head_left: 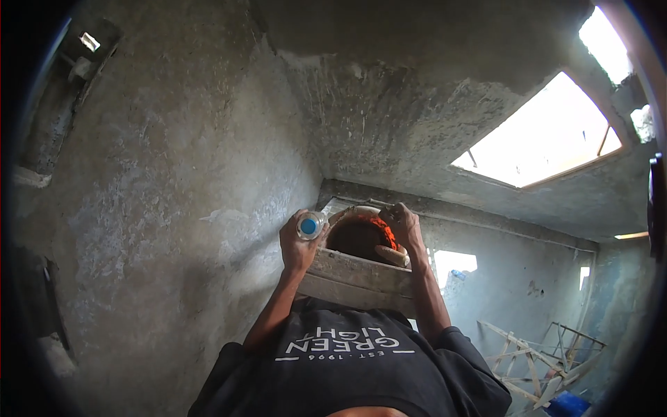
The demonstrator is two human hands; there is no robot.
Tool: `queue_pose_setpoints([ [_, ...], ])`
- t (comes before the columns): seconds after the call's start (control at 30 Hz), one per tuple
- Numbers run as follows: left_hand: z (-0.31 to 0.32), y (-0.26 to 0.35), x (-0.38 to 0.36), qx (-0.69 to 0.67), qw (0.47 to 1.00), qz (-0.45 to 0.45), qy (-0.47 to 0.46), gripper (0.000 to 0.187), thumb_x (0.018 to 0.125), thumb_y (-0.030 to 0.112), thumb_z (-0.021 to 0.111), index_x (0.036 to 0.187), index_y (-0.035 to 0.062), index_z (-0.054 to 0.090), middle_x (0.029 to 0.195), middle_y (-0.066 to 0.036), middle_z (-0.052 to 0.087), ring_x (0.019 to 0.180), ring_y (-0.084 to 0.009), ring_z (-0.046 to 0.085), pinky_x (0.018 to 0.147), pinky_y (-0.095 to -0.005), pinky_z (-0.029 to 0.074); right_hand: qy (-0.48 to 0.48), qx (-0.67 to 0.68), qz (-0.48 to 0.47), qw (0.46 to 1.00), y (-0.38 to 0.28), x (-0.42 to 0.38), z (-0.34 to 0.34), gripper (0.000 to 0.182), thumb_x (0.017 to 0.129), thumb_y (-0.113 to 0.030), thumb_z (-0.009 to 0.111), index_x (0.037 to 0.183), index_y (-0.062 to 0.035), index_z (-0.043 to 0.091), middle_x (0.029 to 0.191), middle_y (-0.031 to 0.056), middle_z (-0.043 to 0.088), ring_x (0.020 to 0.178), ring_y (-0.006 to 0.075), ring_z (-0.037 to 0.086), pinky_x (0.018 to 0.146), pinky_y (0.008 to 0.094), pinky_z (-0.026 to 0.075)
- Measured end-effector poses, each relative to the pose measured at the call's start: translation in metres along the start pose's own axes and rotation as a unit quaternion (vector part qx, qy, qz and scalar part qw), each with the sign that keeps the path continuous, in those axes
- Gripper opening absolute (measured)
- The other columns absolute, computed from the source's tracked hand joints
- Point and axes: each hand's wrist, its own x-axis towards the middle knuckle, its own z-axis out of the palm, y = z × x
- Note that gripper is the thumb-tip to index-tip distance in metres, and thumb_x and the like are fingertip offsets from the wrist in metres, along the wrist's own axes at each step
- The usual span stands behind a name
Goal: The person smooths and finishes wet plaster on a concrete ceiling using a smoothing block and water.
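My left hand [297,244] is wrapped round a clear bottle [308,232], whose round blue end [309,226] faces up toward me. On the other side, my right hand [401,224] is closed above the right rim of a round container [354,242]; what its fingers hold, if anything, is hidden. The container is dark inside, with bright orange-red showing along its right inner wall [384,231]. A pale tan rounded object [392,255] lies at its lower right edge. The container sits behind a worn wooden plank [358,265], between my two hands.
A rough plastered wall [187,160] rises close on the left. Overhead at right is a bright opening [545,139]. A wooden frame or trestle [531,358] stands lower right, with a blue object [568,403] near its foot. Another bright opening [455,264] is in the right wall.
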Motion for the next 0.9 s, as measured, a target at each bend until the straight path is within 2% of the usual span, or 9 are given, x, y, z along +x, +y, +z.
queue_pose_setpoints([
  [0.07, 0.000, 0.000, -0.001, -0.009, 1.000, -0.023, -0.007, 0.052, 0.073, 0.028, 0.083, 0.111, 0.0034, 0.059, 0.097, -0.014, 0.066, 0.090, -0.0338, 0.064, 0.080, -0.0417, 0.048, 0.031, 0.006, -0.037, 0.999, 0.010, 0.003, 0.004, 0.032, 0.085, -0.029, 0.071, 0.096, -0.0007, 0.063, 0.088, 0.0192, 0.069, 0.082, 0.0254, 0.069, 0.070, 0.0362, 0.052],
  [0.2, -0.001, 0.001, -0.001, -0.018, 1.000, -0.022, -0.002, 0.050, 0.072, 0.025, 0.084, 0.110, 0.0035, 0.059, 0.097, -0.014, 0.067, 0.090, -0.0325, 0.065, 0.080, -0.0399, 0.050, 0.045, 0.003, -0.013, 0.999, 0.013, 0.002, 0.002, 0.029, 0.085, -0.023, 0.071, 0.101, -0.0013, 0.061, 0.088, 0.0163, 0.070, 0.082, 0.0211, 0.068, 0.071, 0.0331, 0.052],
  [0.3, -0.003, 0.005, -0.001, -0.012, 1.000, -0.014, 0.006, 0.050, 0.071, 0.025, 0.085, 0.109, 0.0035, 0.060, 0.096, -0.013, 0.067, 0.088, -0.0316, 0.066, 0.078, -0.0393, 0.051, 0.012, 0.215, 0.058, 0.975, 0.032, 0.013, 0.005, 0.030, 0.085, -0.007, 0.065, 0.113, 0.0006, 0.057, 0.098, 0.0120, 0.069, 0.088, 0.0177, 0.066, 0.076, 0.0282, 0.053],
  [0.43, -0.003, 0.008, 0.002, -0.037, 0.999, -0.033, 0.015, 0.049, 0.069, 0.024, 0.086, 0.106, 0.0038, 0.061, 0.094, -0.012, 0.067, 0.086, -0.0315, 0.066, 0.077, -0.0394, 0.050, -0.064, 0.382, 0.087, 0.918, 0.020, 0.035, 0.002, 0.037, 0.085, -0.010, 0.065, 0.119, 0.0034, 0.058, 0.107, 0.0113, 0.066, 0.094, 0.0159, 0.064, 0.083, 0.0274, 0.053],
  [0.53, -0.004, 0.005, 0.005, -0.044, 0.999, -0.031, 0.009, 0.050, 0.067, 0.022, 0.087, 0.107, 0.0043, 0.061, 0.094, -0.012, 0.067, 0.086, -0.0316, 0.066, 0.077, -0.0394, 0.051, -0.125, 0.465, 0.138, 0.866, 0.054, 0.109, 0.028, 0.038, 0.090, -0.014, 0.062, 0.124, 0.0029, 0.057, 0.113, 0.0123, 0.066, 0.097, 0.0194, 0.066, 0.087, 0.0294, 0.053],
  [0.6, -0.003, 0.003, 0.007, -0.043, 0.999, -0.029, -0.002, 0.051, 0.067, 0.022, 0.087, 0.107, 0.0048, 0.061, 0.095, -0.012, 0.068, 0.087, -0.0312, 0.066, 0.077, -0.0397, 0.050, -0.093, 0.540, 0.153, 0.822, 0.015, 0.151, 0.041, 0.034, 0.093, -0.017, 0.057, 0.120, 0.0032, 0.059, 0.113, 0.0132, 0.067, 0.091, 0.0222, 0.067, 0.082, 0.0309, 0.053],
  [0.67, -0.002, 0.002, 0.007, -0.058, 0.997, -0.046, -0.005, 0.053, 0.065, 0.022, 0.088, 0.108, 0.0058, 0.061, 0.093, -0.013, 0.067, 0.086, -0.0319, 0.065, 0.077, -0.0402, 0.050, -0.127, 0.508, 0.083, 0.848, -0.005, 0.212, 0.049, 0.029, 0.095, -0.010, 0.050, 0.116, 0.0065, 0.061, 0.109, 0.0180, 0.067, 0.100, 0.0253, 0.065, 0.089, 0.0330, 0.054],
  [0.8, -0.005, -0.003, 0.006, -0.055, 0.995, -0.064, -0.049, 0.057, 0.065, 0.019, 0.089, 0.113, 0.0050, 0.061, 0.102, -0.013, 0.067, 0.094, -0.0313, 0.064, 0.083, -0.0393, 0.050, 0.046, 0.615, 0.109, 0.780, -0.059, 0.340, 0.075, 0.026, 0.093, -0.007, 0.049, 0.111, 0.0072, 0.063, 0.106, 0.0179, 0.068, 0.095, 0.0269, 0.067, 0.084, 0.0371, 0.056],
  [0.9, -0.007, -0.005, 0.003, -0.046, 0.998, -0.034, -0.041, 0.060, 0.063, 0.017, 0.090, 0.114, 0.0040, 0.060, 0.104, -0.014, 0.066, 0.096, -0.0320, 0.063, 0.084, -0.0407, 0.050, 0.093, 0.648, 0.114, 0.748, -0.081, 0.453, 0.085, 0.023, 0.091, -0.007, 0.052, 0.106, 0.0037, 0.065, 0.106, 0.0174, 0.068, 0.096, 0.0303, 0.067, 0.085, 0.0406, 0.056],
])
